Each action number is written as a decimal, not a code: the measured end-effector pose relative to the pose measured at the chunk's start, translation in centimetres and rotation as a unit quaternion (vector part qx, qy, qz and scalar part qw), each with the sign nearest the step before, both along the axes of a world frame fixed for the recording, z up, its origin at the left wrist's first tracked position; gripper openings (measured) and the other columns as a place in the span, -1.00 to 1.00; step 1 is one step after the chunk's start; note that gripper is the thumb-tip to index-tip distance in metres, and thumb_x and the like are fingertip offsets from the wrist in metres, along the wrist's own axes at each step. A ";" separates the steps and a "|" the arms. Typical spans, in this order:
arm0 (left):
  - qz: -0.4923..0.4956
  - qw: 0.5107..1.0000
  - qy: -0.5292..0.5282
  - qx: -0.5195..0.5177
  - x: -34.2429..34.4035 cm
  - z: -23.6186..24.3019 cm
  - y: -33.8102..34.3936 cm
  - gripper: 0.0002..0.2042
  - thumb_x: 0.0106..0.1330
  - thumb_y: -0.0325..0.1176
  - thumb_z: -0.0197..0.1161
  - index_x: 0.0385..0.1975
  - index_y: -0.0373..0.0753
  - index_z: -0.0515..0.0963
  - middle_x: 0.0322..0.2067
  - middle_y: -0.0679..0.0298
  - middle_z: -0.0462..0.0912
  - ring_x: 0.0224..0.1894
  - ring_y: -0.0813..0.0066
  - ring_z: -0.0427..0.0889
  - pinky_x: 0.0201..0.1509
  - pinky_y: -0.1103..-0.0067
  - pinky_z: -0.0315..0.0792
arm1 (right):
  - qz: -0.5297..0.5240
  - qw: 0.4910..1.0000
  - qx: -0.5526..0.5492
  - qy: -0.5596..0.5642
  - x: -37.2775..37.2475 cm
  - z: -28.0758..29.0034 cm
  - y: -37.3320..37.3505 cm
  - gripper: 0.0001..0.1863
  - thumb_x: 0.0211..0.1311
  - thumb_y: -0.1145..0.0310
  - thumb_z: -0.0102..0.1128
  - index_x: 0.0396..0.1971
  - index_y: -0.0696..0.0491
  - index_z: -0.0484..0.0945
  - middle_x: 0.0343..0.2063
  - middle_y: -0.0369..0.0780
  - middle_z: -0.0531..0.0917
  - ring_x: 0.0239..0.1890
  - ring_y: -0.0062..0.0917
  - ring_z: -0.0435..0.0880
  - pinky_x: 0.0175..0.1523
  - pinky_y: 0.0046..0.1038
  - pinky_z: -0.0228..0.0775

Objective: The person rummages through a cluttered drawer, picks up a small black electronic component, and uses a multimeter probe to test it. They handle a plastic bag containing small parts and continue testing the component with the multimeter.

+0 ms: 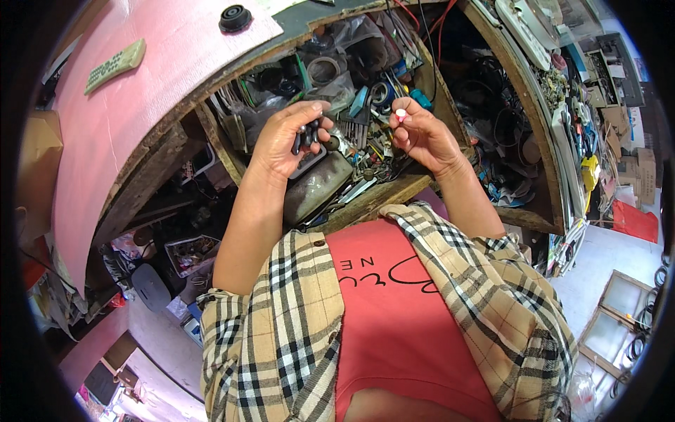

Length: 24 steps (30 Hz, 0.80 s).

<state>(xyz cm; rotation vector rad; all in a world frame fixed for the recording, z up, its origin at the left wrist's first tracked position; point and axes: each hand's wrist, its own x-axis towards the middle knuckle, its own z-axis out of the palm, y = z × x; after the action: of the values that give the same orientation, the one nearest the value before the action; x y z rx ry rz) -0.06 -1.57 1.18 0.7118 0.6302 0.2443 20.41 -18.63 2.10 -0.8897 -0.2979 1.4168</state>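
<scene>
Above a cluttered open wooden drawer, my left hand is curled around several small, dark, rounded pieces whose kind I cannot make out. To its right, my right hand pinches a tiny red-and-white piece between thumb and fingertips. The hands are apart, both raised over the drawer. Below them lie a worn grey case and many loose metal bits. A ring-shaped roll, a blue-and-white roll and a teal cylinder sit farther back in the drawer.
A pink-covered tabletop curves along the left and far side, bearing a pale remote control and a black round part. Red wires hang at the back. Piled electronics line the right side, with a red sheet below.
</scene>
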 end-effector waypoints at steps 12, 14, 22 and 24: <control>0.000 1.000 0.004 -0.003 0.0 0.0 0.0 -0.73 0.26 -0.29 0.22 -0.13 -0.29 0.52 -0.43 0.26 0.59 -0.50 0.61 0.58 -0.59 0.78 0.39 | -0.011 0.999 -0.031 0.001 0.3 -0.3 -0.1 -0.79 0.27 0.38 0.11 -0.14 0.11 0.49 -0.49 -0.33 0.57 -0.57 -0.76 0.47 -0.53 -0.77 0.27; 0.000 1.000 0.004 -0.002 0.0 0.0 0.0 -0.73 0.26 -0.29 0.22 -0.13 -0.29 0.52 -0.42 0.26 0.59 -0.50 0.61 0.57 -0.58 0.78 0.38 | -0.018 0.999 -0.032 0.000 0.3 -0.4 -0.1 -0.82 0.27 0.37 0.12 -0.18 0.11 0.50 -0.50 -0.34 0.57 -0.59 -0.77 0.46 -0.57 -0.78 0.24; -0.002 1.000 0.003 -0.004 0.0 -0.1 0.0 -0.73 0.25 -0.29 0.22 -0.13 -0.29 0.51 -0.42 0.26 0.59 -0.49 0.60 0.57 -0.58 0.77 0.39 | -0.019 0.999 -0.025 -0.026 0.6 -0.9 -0.4 -0.87 0.21 0.42 0.19 -0.26 0.07 0.51 -0.50 -0.33 0.57 -0.58 -0.80 0.48 -0.56 -0.83 0.27; -0.003 1.000 0.000 -0.006 0.1 -0.2 0.1 -0.73 0.25 -0.29 0.22 -0.12 -0.30 0.51 -0.43 0.26 0.58 -0.49 0.59 0.57 -0.57 0.77 0.40 | -0.026 0.999 -0.021 -0.043 0.6 -1.0 -0.4 -0.87 0.20 0.43 0.21 -0.27 0.06 0.50 -0.49 -0.33 0.58 -0.58 -0.80 0.49 -0.55 -0.82 0.28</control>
<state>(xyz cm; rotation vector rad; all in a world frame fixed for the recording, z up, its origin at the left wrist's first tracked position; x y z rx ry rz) 0.00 -1.51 0.99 0.7027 0.6296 0.2355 20.96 -19.01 1.05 -0.9873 -0.3086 1.3424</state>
